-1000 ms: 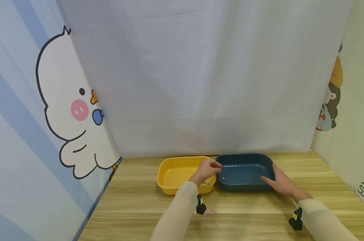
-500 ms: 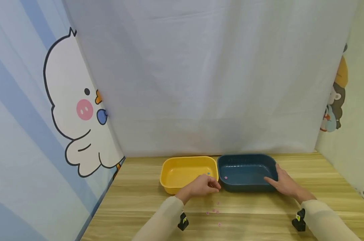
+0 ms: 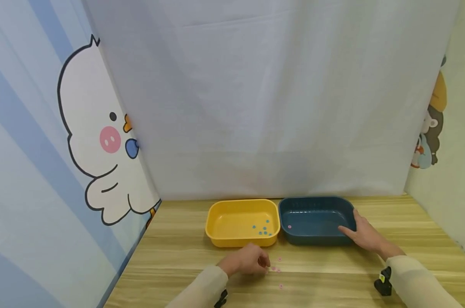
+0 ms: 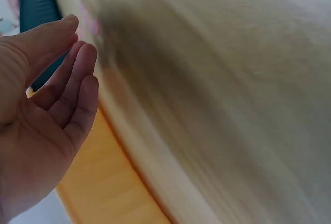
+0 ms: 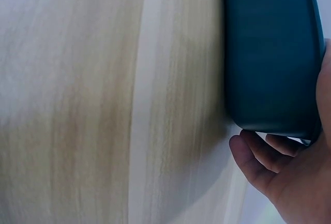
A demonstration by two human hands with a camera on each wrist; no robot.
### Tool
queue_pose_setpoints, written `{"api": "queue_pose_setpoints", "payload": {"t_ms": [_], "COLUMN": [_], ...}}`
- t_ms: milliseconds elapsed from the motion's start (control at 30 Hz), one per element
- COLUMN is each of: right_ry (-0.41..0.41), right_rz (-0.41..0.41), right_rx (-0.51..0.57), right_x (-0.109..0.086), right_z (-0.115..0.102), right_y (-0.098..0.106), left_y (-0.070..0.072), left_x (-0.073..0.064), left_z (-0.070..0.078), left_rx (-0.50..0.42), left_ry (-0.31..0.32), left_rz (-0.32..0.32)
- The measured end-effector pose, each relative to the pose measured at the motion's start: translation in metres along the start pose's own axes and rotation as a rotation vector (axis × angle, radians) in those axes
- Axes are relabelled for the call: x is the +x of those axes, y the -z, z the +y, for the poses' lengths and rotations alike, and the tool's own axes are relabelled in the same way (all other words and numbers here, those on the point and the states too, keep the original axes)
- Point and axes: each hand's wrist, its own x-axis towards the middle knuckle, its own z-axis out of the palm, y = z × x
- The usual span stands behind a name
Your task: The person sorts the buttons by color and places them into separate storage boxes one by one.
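Note:
My left hand (image 3: 248, 259) is low over the table in front of the yellow tray, fingers loosely bent beside small pink ring-shaped pieces (image 3: 278, 270). In the left wrist view a gap shows between thumb and fingers (image 4: 85, 97), with nothing visible held. My right hand (image 3: 367, 234) holds the right end of the dark blue tray (image 3: 317, 241), thumb at the front rim and fingers along the outer end wall. One pink piece (image 3: 289, 226) lies in the blue tray. Several small blue pieces (image 3: 265, 228) lie in the right part of the yellow tray (image 3: 232, 243).
The two trays stand side by side at the back of the wood-grain table (image 3: 171, 239). Behind them hangs a grey-white curtain (image 3: 255, 107). Another single pink piece (image 3: 281, 286) lies nearer the front edge. A printed side panel (image 3: 101, 128) borders the left.
My left hand has moved from above the gap between the trays down toward the front, to the pink pieces on the table. My right hand has stayed at the blue tray.

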Motion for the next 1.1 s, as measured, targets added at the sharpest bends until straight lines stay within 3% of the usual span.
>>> {"api": "queue_pose_setpoints", "payload": {"t_ms": [100,300,633,900,1100], "right_ry": [-0.004,-0.002,-0.003,-0.007,-0.011], "right_rz": [0.0,-0.001,0.005,0.003,0.007], "right_rx": [0.002,0.009,-0.004,0.006,0.007], "right_x": [0.0,0.001,0.002,0.001,0.001], "right_z": [0.0,0.001,0.003,0.0,0.001], "right_y": [0.0,0.0,-0.001,0.0,0.0], "left_y": [-0.005,-0.01,-0.014,-0.015,-0.014], "left_x": [0.001,0.003,0.005,0.008,0.009], "left_z": [-0.002,-0.003,-0.004,-0.006,-0.005], "left_rx": [0.043,0.042,0.094,0.084,0.136], "left_ry": [0.0,0.048,-0.008,0.02,0.005], "left_rz": [-0.008,-0.018,-0.012,-0.018,-0.022]}}
